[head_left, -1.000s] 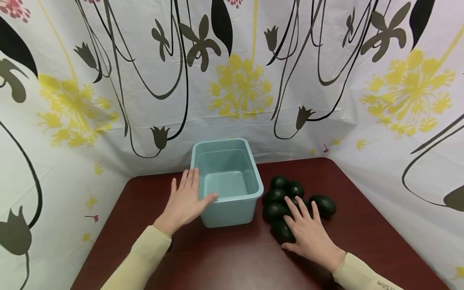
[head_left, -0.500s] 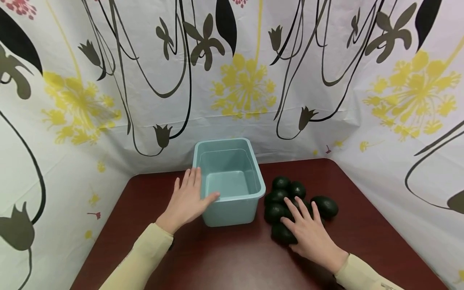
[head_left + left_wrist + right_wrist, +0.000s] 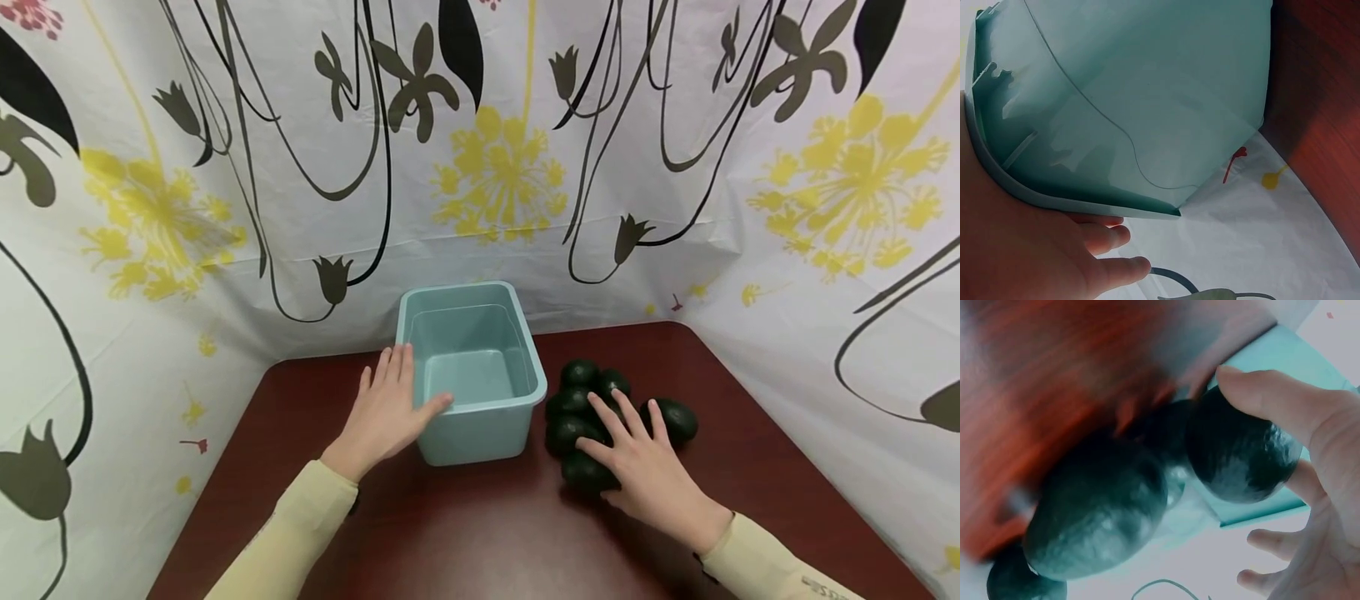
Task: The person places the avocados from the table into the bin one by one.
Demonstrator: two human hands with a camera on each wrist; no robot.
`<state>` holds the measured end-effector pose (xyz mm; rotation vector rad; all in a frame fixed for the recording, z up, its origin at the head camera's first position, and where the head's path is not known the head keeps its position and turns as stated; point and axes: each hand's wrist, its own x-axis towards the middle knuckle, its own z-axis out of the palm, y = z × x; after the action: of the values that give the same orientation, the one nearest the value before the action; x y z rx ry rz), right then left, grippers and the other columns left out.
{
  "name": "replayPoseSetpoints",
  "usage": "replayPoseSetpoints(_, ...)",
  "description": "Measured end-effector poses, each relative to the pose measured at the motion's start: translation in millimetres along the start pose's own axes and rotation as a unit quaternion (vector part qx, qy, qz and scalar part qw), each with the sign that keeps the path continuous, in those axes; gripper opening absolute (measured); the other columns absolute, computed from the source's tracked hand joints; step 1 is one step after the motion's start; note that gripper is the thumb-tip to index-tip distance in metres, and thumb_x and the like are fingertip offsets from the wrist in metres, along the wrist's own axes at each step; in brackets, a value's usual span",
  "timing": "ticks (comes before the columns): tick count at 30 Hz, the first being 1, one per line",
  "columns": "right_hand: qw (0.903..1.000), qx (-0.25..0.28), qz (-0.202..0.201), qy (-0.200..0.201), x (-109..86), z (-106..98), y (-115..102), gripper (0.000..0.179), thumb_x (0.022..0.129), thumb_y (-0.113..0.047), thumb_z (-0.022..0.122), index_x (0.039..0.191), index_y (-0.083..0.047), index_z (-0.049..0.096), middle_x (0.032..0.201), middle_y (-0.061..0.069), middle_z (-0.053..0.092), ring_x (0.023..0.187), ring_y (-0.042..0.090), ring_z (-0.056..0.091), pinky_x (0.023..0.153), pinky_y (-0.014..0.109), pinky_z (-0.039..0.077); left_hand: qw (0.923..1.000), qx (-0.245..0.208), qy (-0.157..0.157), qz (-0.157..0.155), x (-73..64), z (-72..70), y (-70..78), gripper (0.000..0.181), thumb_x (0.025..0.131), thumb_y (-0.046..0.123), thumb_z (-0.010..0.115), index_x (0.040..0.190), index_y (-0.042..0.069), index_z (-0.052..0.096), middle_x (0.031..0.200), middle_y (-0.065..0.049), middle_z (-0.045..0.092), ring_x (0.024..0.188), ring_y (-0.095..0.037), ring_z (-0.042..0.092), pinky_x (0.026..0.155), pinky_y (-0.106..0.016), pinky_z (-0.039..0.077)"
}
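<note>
My left hand [image 3: 381,406] lies with fingers straight over the left rim of a light blue plastic bin [image 3: 472,437], its thumb across the near corner. In the left wrist view the palm is against the bin's rim [image 3: 1054,203]. To the right of the bin, several dark green avocados [image 3: 570,435] lie bunched on the table. Over them reaches my right hand [image 3: 651,479], fingers spread. The right wrist view shows its thumb and a finger around one avocado [image 3: 1241,450], with a larger avocado [image 3: 1097,512] beside it. My right hand partly hides the bunch.
The dark red table [image 3: 480,542] has rounded far corners. A white floral cloth [image 3: 480,200] hangs behind it and along both sides. One avocado [image 3: 675,421] sits at the right of the bunch. The bin's inside floor [image 3: 476,375] shows bare.
My right hand has shifted slightly, its thumb drawing in toward the nearest avocado and its fingers reaching a little farther forward. The left hand and the bin stay in place.
</note>
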<state>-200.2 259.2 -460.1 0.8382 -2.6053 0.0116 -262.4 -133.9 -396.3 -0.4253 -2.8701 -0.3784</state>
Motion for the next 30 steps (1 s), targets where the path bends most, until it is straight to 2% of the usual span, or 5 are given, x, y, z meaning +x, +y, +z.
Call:
replayPoseSetpoints(10,0.9997,-0.016,-0.004,0.015,6.5,-14.2,11.1,0.079,0.055,-0.044,0.097,0.127,-0.027,0.07,0.167,0.014,0.01,0.151,0.045,0.007,0.104,0.081,0.012,1.0,-0.005,-0.002,0.002,0.5,-0.1,-0.4,0.113,0.088,0.086,0.027,0.161,0.001,0.011,0.166,-0.019,0.013,0.152,-0.038,0.01,0.118,-0.062,0.012)
replayPoseSetpoints(22,0.9983,-0.036,-0.006,0.044,20.5,-33.3,19.8,0.079,0.053,-0.044,0.097,0.125,-0.028,0.071,0.167,0.015,0.013,0.148,0.049,0.011,0.103,0.082,0.01,1.0,-0.004,0.004,0.004,-0.4,0.8,-2.2,0.111,0.091,0.082,0.037,0.16,-0.001,0.011,0.165,-0.02,0.014,0.152,-0.039,0.01,0.117,-0.064,0.012)
replayPoseSetpoints(30,0.9966,-0.045,-0.006,0.069,30.4,-48.8,24.7,0.082,0.051,-0.046,0.098,0.126,-0.027,0.072,0.166,0.016,0.014,0.147,0.05,0.013,0.103,0.083,0.01,0.9999,-0.011,0.004,0.002,-0.6,0.5,-0.1,0.116,0.087,0.087,0.029,0.16,0.0,0.012,0.166,-0.019,0.014,0.152,-0.037,0.01,0.118,-0.062,0.012)
